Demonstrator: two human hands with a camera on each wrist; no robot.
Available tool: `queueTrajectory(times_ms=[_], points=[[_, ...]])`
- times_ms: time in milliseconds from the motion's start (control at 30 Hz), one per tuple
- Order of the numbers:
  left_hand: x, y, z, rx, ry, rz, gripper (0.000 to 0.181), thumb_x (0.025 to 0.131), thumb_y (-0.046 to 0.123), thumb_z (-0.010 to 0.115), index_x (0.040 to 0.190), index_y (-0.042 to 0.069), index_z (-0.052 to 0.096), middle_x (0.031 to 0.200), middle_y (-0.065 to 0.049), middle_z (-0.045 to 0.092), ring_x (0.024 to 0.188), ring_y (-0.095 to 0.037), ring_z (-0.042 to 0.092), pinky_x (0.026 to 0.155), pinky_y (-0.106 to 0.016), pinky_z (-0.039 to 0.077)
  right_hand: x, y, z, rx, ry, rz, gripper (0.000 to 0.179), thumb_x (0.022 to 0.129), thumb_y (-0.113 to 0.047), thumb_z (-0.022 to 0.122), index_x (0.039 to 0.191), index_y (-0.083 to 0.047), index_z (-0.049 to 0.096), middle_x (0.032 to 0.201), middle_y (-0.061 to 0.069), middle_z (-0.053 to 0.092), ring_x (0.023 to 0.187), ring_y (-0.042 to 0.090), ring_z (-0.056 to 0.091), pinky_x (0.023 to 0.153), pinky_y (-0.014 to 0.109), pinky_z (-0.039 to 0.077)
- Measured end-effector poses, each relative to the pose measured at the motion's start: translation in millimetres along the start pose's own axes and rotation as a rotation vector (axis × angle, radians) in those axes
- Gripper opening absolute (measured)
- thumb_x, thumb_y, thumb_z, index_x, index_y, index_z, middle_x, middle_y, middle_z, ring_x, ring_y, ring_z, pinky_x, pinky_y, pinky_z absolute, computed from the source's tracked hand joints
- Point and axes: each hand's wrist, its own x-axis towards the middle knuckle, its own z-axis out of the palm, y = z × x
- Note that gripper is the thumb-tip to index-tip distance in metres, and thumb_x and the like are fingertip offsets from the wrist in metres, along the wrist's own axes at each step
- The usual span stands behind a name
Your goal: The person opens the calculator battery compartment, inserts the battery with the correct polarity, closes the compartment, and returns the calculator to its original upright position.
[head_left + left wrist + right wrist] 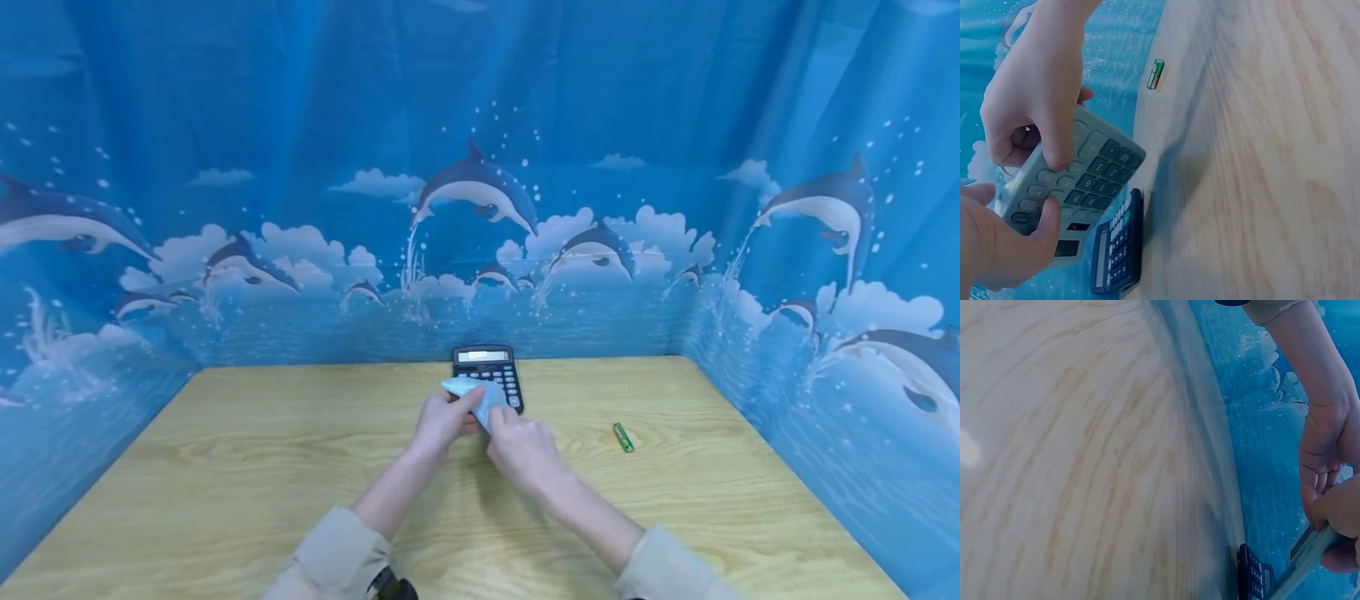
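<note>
A light blue calculator [1091, 165] is tilted in the air between both hands, its keys facing the left wrist camera. My left hand [442, 423] grips it near the display end, thumb over the keys. With bent fingers, my right hand [527, 450] holds its other side; in the left wrist view the thumb or a finger of that hand [1035, 94] lies on the keys. The calculator's back is what the head view shows, partly covered by the fingers. Just beyond the hands, a black calculator [510, 385] stands on the table, apart from the held one.
A green battery [623, 437] lies on the wooden table [300, 467] to the right of the hands. Behind and at both sides hangs a blue curtain [360, 100] printed with dolphins. A dark band [392, 585] is worn at the left sleeve.
</note>
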Motion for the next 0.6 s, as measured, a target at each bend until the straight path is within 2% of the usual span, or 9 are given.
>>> queueTrajectory(times_ms=[100,233,333,467,600], points=[[2.1,-5.0,-0.6,-0.083,0.012,0.005,0.052,0.083,0.029,0.069,0.115,-0.009,0.053,0.092,-0.020,0.065,0.070,-0.018,0.065,0.069,-0.030,0.055,-1.3,-2.6,2.3,-0.050,0.009,-0.015,0.025,0.068,-0.009,0.070,0.081,-0.005,0.049,0.067,0.005,0.053,0.042,0.011,0.040,0.031,0.020,0.029],[5.8,-12.3,-2.5,-0.197,0.003,0.041,0.048,0.080,0.024,0.073,0.107,-0.012,0.056,0.077,-0.017,0.067,0.061,-0.015,0.065,0.062,-0.026,0.055,-2.5,-4.7,5.0,-0.101,0.055,-0.041,0.024,0.068,-0.010,0.071,0.080,-0.007,0.050,0.066,0.003,0.053,0.044,0.012,0.042,0.031,0.021,0.030],[6.8,-13.3,-3.1,-0.229,0.019,0.011,0.041,0.082,0.019,0.071,0.105,-0.012,0.057,0.067,-0.011,0.065,0.054,-0.010,0.061,0.057,-0.022,0.054,-3.0,-5.9,6.9,-0.122,0.111,-0.071,0.019,0.069,-0.010,0.067,0.078,-0.007,0.051,0.065,0.002,0.052,0.045,0.012,0.044,0.030,0.022,0.031],[5.9,-11.0,-3.5,-0.233,0.055,-0.057,0.038,0.084,0.017,0.067,0.111,-0.008,0.058,0.066,-0.003,0.063,0.050,-0.005,0.054,0.053,-0.018,0.050,-2.8,-7.9,9.8,-0.133,0.174,-0.113,0.003,0.074,-0.010,0.054,0.076,-0.008,0.053,0.065,0.001,0.051,0.046,0.013,0.044,0.030,0.022,0.031],[5.5,-12.7,-5.1,-0.241,0.077,-0.075,0.040,0.084,0.018,0.066,0.115,-0.006,0.058,0.071,-0.004,0.063,0.053,-0.005,0.054,0.055,-0.018,0.050,-2.4,-10.3,10.9,-0.134,0.200,-0.139,0.009,0.080,-0.011,0.048,0.075,-0.009,0.055,0.065,-0.001,0.051,0.046,0.011,0.043,0.031,0.020,0.027]])
